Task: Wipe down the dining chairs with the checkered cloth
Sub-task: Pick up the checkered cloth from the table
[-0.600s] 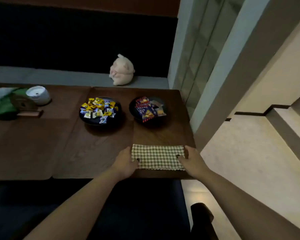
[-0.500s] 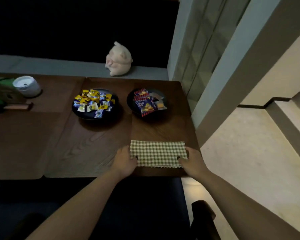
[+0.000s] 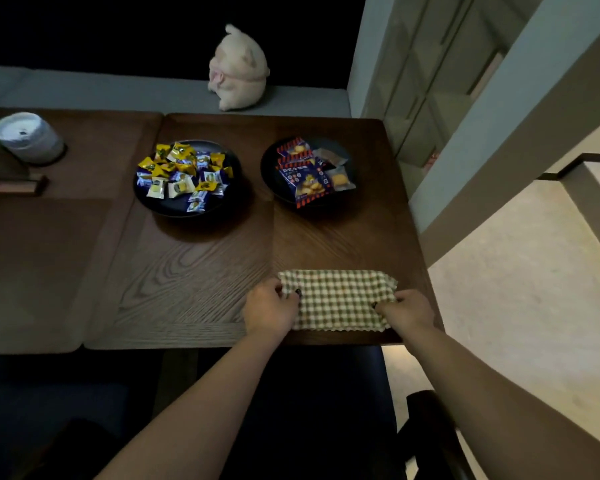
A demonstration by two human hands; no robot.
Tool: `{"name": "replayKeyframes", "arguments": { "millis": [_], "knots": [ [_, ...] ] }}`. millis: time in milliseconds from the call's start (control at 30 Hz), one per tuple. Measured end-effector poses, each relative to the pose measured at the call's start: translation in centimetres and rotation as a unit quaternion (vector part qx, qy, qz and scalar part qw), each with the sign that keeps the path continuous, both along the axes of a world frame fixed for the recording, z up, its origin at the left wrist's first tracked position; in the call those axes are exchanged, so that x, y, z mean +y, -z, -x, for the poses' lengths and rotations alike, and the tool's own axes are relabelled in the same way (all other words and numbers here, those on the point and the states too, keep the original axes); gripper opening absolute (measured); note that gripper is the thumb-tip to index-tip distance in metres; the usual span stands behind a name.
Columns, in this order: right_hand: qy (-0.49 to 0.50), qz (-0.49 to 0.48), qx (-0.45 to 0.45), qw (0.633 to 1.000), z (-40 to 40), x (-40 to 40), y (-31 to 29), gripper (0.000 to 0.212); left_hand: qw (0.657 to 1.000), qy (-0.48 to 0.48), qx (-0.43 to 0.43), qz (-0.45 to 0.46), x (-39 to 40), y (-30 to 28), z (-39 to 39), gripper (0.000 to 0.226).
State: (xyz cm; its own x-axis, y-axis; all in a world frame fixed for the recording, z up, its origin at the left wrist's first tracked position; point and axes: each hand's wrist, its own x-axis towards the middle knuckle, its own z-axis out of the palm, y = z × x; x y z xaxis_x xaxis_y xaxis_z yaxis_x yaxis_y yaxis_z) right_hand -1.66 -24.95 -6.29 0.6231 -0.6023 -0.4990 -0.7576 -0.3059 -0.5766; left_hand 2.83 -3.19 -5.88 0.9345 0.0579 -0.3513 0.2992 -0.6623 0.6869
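Note:
A folded green-and-white checkered cloth (image 3: 338, 299) lies flat on the dark wooden table (image 3: 194, 271), close to its near right corner. My left hand (image 3: 269, 308) pinches the cloth's left edge with curled fingers. My right hand (image 3: 407, 311) pinches its right edge the same way. Below the table's near edge a dark blue chair seat (image 3: 309, 393) shows between my forearms, and a dark chair part (image 3: 430, 431) sticks up at the bottom right.
Two dark plates of wrapped snacks stand mid-table, one on the left (image 3: 187, 178) and one on the right (image 3: 309, 171). A white cup (image 3: 28, 136) is at the far left. A plush toy (image 3: 239, 69) sits on the grey bench behind. A pale floor (image 3: 516, 289) lies to the right.
My fingers have curled tighter on both ends of the cloth, and its right end is slightly bunched. The view has tilted a little further down.

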Motion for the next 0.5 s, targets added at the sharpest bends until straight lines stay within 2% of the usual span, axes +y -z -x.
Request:
{"name": "replayKeyframes", "arguments": {
  "millis": [67,133,267,500],
  "knots": [
    [0.03,-0.058,-0.028,0.997,0.3,0.5,-0.6,0.015,0.996,-0.038,0.037,0.075,0.3,-0.8,0.3,0.01],
    [0.052,-0.099,-0.078,0.991,0.6,0.9,-1.8,0.011,0.981,-0.083,0.063,0.163,0.7,-2.0,0.9,0.007],
    [0.037,-0.145,-0.162,0.975,1.6,1.4,-5.9,0.004,0.919,-0.152,0.124,0.342,1.4,-5.8,2.9,0.011],
    [0.013,-0.143,-0.303,0.942,5.6,2.0,-14.9,0.016,0.874,-0.163,0.057,0.455,0.1,-12.8,8.8,0.017]
  ]
}}
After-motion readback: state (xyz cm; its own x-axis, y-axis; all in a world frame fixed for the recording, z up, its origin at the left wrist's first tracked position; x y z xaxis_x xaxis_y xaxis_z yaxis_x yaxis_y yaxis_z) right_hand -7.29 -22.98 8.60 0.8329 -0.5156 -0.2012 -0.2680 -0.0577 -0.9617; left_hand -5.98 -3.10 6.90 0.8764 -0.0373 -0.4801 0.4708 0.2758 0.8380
